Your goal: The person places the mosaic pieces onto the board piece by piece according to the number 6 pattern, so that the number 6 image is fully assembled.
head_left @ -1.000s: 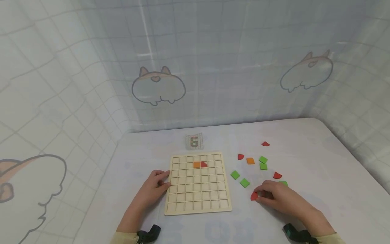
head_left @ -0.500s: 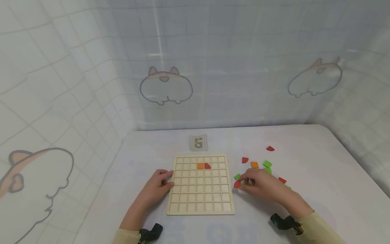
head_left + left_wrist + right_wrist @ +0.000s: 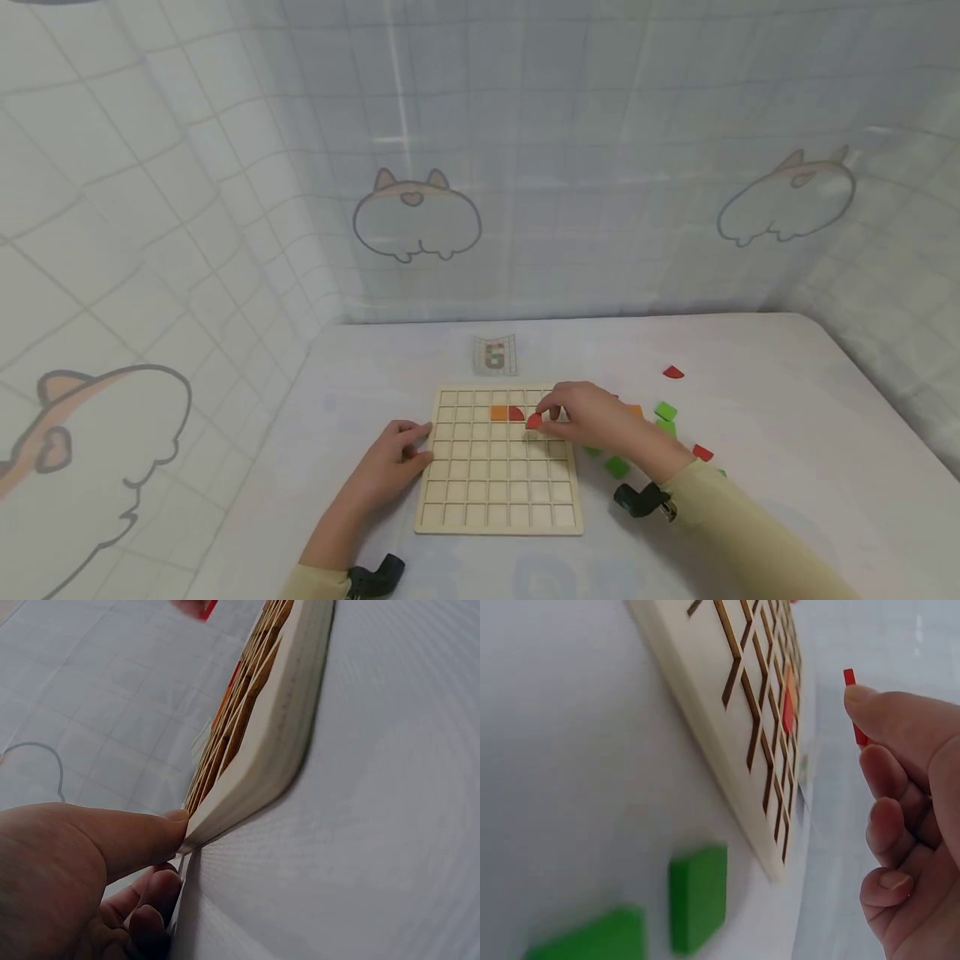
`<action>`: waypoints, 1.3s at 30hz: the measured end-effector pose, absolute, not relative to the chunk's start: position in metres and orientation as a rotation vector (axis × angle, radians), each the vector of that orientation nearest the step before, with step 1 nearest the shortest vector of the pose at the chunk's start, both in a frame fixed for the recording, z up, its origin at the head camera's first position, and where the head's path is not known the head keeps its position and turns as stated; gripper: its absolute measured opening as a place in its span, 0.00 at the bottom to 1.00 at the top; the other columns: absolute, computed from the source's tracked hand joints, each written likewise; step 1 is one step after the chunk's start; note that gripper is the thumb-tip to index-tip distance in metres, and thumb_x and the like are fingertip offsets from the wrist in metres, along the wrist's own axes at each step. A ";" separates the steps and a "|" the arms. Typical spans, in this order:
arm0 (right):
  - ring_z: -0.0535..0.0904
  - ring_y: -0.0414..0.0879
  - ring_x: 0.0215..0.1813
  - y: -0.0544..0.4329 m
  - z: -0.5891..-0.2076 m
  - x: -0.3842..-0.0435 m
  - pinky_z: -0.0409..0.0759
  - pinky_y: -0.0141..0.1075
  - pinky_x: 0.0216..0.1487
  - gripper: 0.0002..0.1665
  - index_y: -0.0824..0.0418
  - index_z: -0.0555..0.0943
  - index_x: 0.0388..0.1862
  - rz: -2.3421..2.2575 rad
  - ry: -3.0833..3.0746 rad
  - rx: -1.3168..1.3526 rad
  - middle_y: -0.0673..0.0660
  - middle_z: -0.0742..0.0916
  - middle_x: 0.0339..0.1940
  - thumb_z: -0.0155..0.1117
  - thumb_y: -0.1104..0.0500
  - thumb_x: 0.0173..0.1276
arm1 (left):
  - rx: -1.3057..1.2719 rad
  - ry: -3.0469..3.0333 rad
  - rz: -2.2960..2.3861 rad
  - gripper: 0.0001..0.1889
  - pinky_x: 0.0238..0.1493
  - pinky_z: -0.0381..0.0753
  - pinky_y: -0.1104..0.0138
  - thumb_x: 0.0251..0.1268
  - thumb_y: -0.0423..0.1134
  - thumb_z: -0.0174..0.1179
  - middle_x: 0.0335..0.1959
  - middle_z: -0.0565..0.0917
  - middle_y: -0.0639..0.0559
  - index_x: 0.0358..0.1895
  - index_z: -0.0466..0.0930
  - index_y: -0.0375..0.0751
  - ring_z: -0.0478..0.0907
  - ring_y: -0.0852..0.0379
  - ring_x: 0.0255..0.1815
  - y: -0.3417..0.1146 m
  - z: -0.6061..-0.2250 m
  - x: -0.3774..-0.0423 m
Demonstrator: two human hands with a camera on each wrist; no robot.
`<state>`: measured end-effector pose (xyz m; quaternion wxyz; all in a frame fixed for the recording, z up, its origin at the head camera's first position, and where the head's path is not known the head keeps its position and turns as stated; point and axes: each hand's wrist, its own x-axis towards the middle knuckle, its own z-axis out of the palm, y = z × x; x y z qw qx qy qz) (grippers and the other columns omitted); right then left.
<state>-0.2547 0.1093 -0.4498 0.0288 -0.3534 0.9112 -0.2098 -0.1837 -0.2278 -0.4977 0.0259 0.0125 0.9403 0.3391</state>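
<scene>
In the head view, a pale wooden grid board [image 3: 487, 483] lies on the table. My left hand [image 3: 392, 462] rests at its left edge; the left wrist view shows the thumb [image 3: 146, 836] against the board's side, with the other fingers bent below. Over the board's upper right part, my right hand [image 3: 588, 417] pinches a red quarter-circle tile [image 3: 533, 422] between thumb and fingertips. The right wrist view shows this red tile [image 3: 859, 733] edge-on, raised off the board. An orange square tile [image 3: 498, 413] and another red quarter-circle tile [image 3: 516, 413] sit side by side in the grid.
A small card with a gridded figure [image 3: 495, 356] lies behind the board. Right of the board are scattered green square tiles [image 3: 617, 467], red quarter-circle tiles [image 3: 673, 372] and an orange tile [image 3: 635, 411], some partly hidden by my right arm. A patterned curtain [image 3: 585, 250] encloses the table.
My right hand has carried the red quarter-circle tile from the table at the right, leftward and away from me, over the board. My left hand stays at the board's edge. The head view has shifted slightly.
</scene>
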 end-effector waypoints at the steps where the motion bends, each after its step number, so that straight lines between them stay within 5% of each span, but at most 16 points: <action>1: 0.74 0.35 0.31 0.104 -0.450 -0.257 0.75 0.31 0.33 0.12 0.49 0.87 0.46 -0.640 2.803 -1.111 0.38 0.80 0.32 0.73 0.50 0.64 | 0.038 2.907 1.046 0.28 0.40 0.71 0.62 0.65 0.39 0.67 0.53 0.72 0.51 0.69 0.74 0.43 0.70 0.57 0.40 -0.228 -0.498 -0.184; 10: 0.77 0.37 0.37 0.060 -0.451 -0.275 0.77 0.34 0.41 0.13 0.51 0.88 0.45 -0.645 2.742 -1.106 0.40 0.82 0.33 0.72 0.49 0.65 | 0.059 2.909 1.040 0.28 0.39 0.71 0.63 0.65 0.39 0.66 0.52 0.72 0.51 0.68 0.74 0.42 0.70 0.58 0.40 -0.230 -0.497 -0.181; 39: 0.77 0.38 0.33 0.017 -0.462 -0.296 0.76 0.33 0.38 0.10 0.50 0.88 0.40 -0.569 2.674 -0.953 0.39 0.83 0.29 0.73 0.48 0.64 | 0.020 2.903 1.055 0.27 0.39 0.71 0.63 0.65 0.40 0.67 0.52 0.72 0.53 0.67 0.75 0.42 0.70 0.59 0.40 -0.226 -0.494 -0.184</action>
